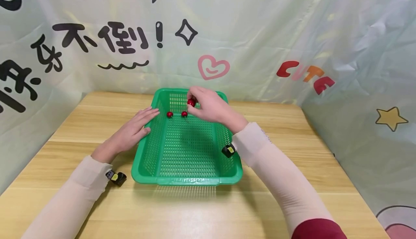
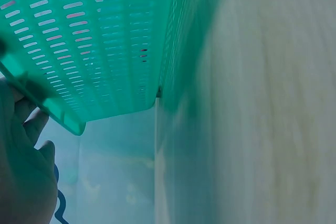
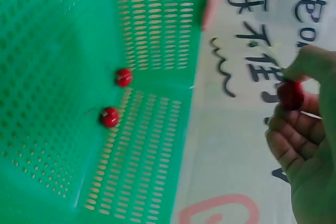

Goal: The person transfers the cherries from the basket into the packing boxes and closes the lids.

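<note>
A green plastic basket [image 1: 186, 181] with slotted walls stands on the wooden table. Two red cherries [image 1: 169, 114] lie apart from each other on its floor near the far end. My right hand [image 1: 208, 104] is over the far part of the basket and pinches another cherry [image 3: 290, 95] between thumb and fingers. My left hand [image 1: 132, 130] rests on the basket's left rim, its fingers fairly straight. In the left wrist view, the left hand's fingers [image 2: 35, 124] show at the basket's edge; some fingertips are hidden behind the rim.
The wooden table [image 1: 286, 152] extends on both sides of the basket. Behind it hangs a pale cloth [image 1: 253, 44] with black lettering and a pink heart. A similar cloth, bearing a yellow star [image 1: 391, 118], runs along the right. Small black wrist cameras sit at both cuffs.
</note>
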{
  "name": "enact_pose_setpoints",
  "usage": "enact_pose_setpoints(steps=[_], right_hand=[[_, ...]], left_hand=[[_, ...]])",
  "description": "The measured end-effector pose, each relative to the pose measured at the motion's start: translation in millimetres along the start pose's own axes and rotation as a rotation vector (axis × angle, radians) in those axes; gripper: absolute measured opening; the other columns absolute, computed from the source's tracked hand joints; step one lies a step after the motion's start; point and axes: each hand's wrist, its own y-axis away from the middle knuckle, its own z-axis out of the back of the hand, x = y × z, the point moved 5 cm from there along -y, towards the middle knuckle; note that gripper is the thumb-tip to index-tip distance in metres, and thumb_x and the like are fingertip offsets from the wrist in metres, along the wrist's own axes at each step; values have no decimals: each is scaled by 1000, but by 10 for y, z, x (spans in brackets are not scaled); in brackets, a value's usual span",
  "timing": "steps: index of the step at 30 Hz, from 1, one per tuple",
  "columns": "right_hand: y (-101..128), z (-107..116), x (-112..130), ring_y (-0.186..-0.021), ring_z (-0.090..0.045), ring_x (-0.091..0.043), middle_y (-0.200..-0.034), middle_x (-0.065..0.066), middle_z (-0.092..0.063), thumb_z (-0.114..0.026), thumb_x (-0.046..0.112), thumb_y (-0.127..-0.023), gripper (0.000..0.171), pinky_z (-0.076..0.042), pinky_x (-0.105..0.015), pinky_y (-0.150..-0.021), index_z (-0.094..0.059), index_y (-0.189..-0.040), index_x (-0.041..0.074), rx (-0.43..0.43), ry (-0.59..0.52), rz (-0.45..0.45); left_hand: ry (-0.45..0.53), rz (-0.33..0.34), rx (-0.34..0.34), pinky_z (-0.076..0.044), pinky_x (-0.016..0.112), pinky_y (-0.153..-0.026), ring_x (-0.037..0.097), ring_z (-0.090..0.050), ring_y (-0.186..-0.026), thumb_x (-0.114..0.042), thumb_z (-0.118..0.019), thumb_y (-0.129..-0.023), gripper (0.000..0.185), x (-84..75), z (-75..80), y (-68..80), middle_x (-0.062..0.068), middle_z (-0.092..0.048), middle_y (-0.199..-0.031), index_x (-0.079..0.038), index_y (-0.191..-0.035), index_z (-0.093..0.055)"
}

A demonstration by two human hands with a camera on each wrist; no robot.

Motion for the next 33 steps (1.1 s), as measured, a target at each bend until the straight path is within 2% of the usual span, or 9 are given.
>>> enact_pose_setpoints(steps=[13, 23, 28, 33], right_hand=[[335, 353, -12, -84, -55, -13, -92, 4, -55, -58, 16, -92, 9, -47, -28, -75, -52, -97, 12, -39, 60, 60], [700, 505, -155, -78, -49, -16, -86, 1, -49, -60, 14, -90, 11, -42, -31, -69, -50, -93, 10, -135, 97, 104], [900, 566, -270, -78, -48, -17, -86, 0, -49, -62, 13, -88, 13, -42, -32, -69, -51, -94, 9, -162, 111, 57], [1090, 594, -376, -79, -48, -16, -87, -1, -50, -62, 12, -89, 12, -43, -33, -71, -51, -94, 9, -142, 107, -6]], left_hand=[[-12, 7, 0, -10, 54, -118, 40, -18, -145, -15, -43, -102, 50, -3, -12, 12, 18, -33, -155, 1, -148, -37], [-7, 2, 0, -9, 50, -119, 41, -18, -145, -15, -44, -102, 50, -18, 4, 1, 18, -33, -155, 0, -149, -36], [-13, 3, -1, -9, 51, -118, 41, -18, -145, -13, -44, -101, 50, -18, 7, -5, 17, -33, -155, 0, -149, -37], [-16, 10, 1, -8, 51, -119, 39, -18, -145, -14, -44, -101, 50, -6, 0, 0, 18, -33, -154, -1, -149, -36]])
